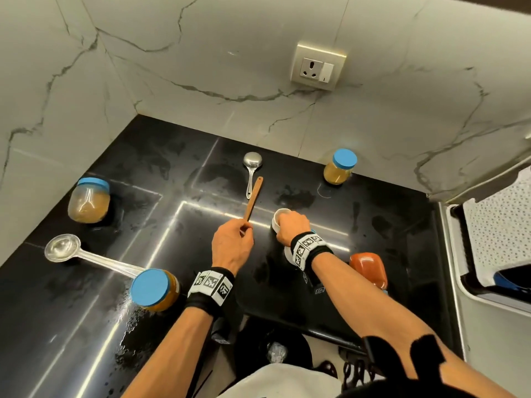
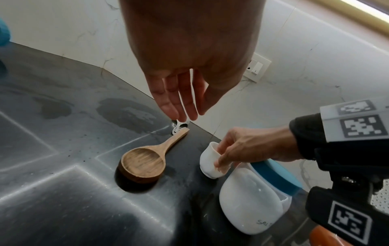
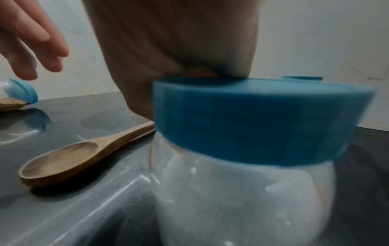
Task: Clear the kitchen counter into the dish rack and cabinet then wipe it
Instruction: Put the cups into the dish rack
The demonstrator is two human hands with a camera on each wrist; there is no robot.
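A wooden spoon [image 2: 143, 163] lies flat on the black counter [image 1: 143, 173], its handle [image 1: 254, 199] pointing to the wall. My left hand [image 1: 244, 228] hovers just above it with relaxed, straight fingers [image 2: 179, 103], holding nothing. My right hand [image 1: 283, 222] pinches the rim of a small white cup [image 2: 210, 159], which stands tilted on the counter. Right under my right wrist is a clear salt jar [image 2: 250, 203] with a blue lid [image 3: 261, 119]; it fills the right wrist view and hides the cup there. The wooden spoon [image 3: 63, 163] shows at that view's left.
Three blue-lidded jars stand around: far left [image 1: 89, 202], near left [image 1: 155, 288], back right [image 1: 340, 166]. A steel ladle [image 1: 61, 248] and a steel spoon [image 1: 252, 162] lie on the counter. A red jar [image 1: 369, 268] is by my right forearm. A white perforated surface [image 1: 500, 231] lies beyond the counter's right edge.
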